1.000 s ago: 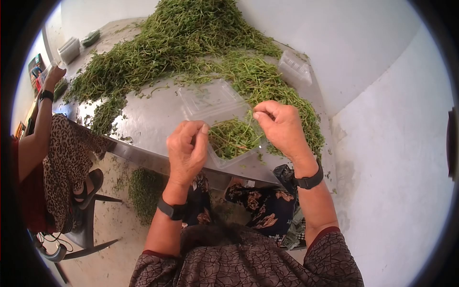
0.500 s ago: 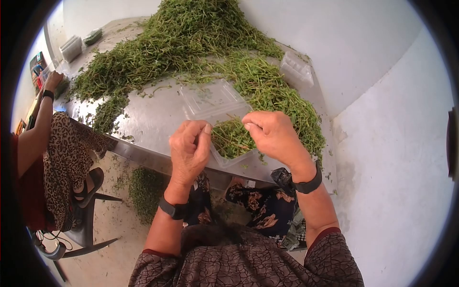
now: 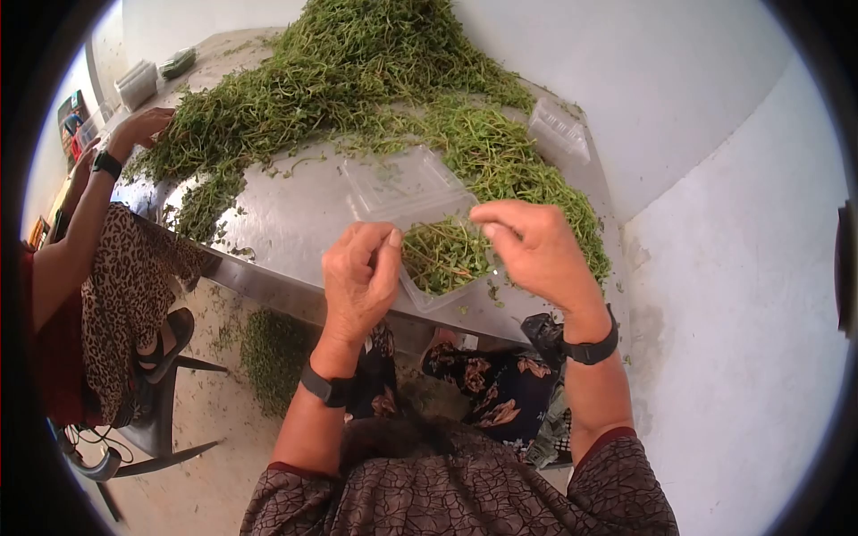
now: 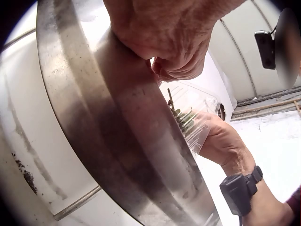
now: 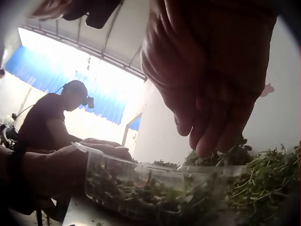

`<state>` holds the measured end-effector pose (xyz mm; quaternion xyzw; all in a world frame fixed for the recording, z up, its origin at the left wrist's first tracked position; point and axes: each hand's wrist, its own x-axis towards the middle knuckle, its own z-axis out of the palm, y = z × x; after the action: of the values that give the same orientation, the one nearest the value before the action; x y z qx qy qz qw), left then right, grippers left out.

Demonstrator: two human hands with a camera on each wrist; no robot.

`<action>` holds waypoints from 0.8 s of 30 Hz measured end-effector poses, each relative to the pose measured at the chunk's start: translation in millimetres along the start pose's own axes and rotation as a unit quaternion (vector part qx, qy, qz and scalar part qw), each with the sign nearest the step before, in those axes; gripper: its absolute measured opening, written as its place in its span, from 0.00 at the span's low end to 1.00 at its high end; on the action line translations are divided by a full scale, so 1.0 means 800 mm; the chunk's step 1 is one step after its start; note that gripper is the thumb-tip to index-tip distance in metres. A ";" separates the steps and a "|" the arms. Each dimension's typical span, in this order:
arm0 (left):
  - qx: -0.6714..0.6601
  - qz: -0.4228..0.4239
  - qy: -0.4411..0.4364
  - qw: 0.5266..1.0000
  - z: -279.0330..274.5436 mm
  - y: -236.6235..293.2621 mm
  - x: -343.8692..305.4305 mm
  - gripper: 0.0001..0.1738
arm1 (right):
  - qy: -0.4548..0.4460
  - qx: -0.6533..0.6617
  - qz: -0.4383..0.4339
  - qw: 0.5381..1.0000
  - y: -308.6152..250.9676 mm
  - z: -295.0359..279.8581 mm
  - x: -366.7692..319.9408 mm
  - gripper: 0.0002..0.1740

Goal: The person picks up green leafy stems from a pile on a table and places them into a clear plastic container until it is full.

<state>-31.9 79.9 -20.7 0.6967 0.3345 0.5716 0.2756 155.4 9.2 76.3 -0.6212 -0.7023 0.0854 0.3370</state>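
A clear plastic clamshell box (image 3: pixel 433 300) stands near the table's front edge, its lid (image 3: pixel 402 181) laid back behind it. Leafy green stems (image 3: pixel 444 256) fill the box. My left hand (image 3: pixel 361 275) grips the box's left rim, thumb uppermost and fingers curled. Over the right side of the box hovers my right hand (image 3: pixel 542 255), thumb and forefinger slightly apart. In the right wrist view, the right hand's fingers (image 5: pixel 207 141) point down just above the rim, with nothing visible held in them.
A big heap of greens (image 3: pixel 357 62) covers the back of the metal table (image 3: pixel 286 201), trailing down the right side. Stacked clear boxes (image 3: pixel 559 132) stand at the right edge, more (image 3: pixel 137 85) far left. Another person's hand (image 3: pixel 143 128) reaches to the heap's left end.
My right hand moved left over the box, then back right, its thumb and forefinger now parted. My left hand kept its grip. The other person's hand moved right to the heap.
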 end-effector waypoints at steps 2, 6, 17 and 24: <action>-0.004 0.000 0.000 1.000 0.000 0.000 -0.001 0.06 | 0.028 -0.002 -0.008 1.000 0.002 -0.010 -0.005 0.10; -0.004 -0.003 0.001 1.000 0.001 -0.001 0.000 0.06 | 0.056 -0.014 0.001 0.998 0.012 -0.020 -0.019 0.10; 0.007 0.004 -0.007 1.000 0.001 0.000 0.000 0.07 | 0.067 -0.090 0.052 0.992 0.027 -0.014 -0.036 0.12; -0.009 -0.007 0.030 0.999 0.003 0.000 -0.002 0.09 | 0.068 -0.119 -0.003 0.991 0.024 0.003 -0.034 0.04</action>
<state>-29.5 78.7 -22.3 0.6743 0.3426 0.5933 0.2756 169.5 -11.5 54.6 -0.6590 -0.6848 -0.0423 0.3082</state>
